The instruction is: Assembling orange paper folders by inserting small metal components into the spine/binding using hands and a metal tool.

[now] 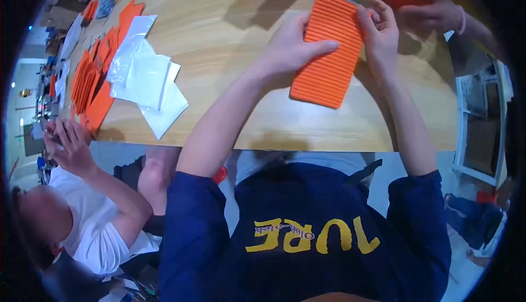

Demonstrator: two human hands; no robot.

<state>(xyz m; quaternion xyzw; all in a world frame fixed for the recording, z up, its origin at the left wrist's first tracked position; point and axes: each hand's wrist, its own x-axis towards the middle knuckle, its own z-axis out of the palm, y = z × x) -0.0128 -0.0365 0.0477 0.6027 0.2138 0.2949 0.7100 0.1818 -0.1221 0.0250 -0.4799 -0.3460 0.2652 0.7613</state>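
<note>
Head view: at one o'clock, left fingers [324, 47] and right fingers [368, 20] clamp a ribbed orange panel [326, 75]; gentle pressure should spare its ridges.

The left hand [293, 47] and right hand [382, 39] hold a ribbed orange piece [327, 66] over the desk [219, 44]. Farther left, white sheets [148, 77] lie beside more orange pieces [82, 83], near a co-worker [101, 220] in white.

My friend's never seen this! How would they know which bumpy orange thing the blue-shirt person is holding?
Start at the big wooden table and find the person with dark blue sleeves. Between that person's left hand and right hand is a ribbed orange rectangle. Unlike the orange pieces piled at the table's left, this one is held in those two hands.
</note>
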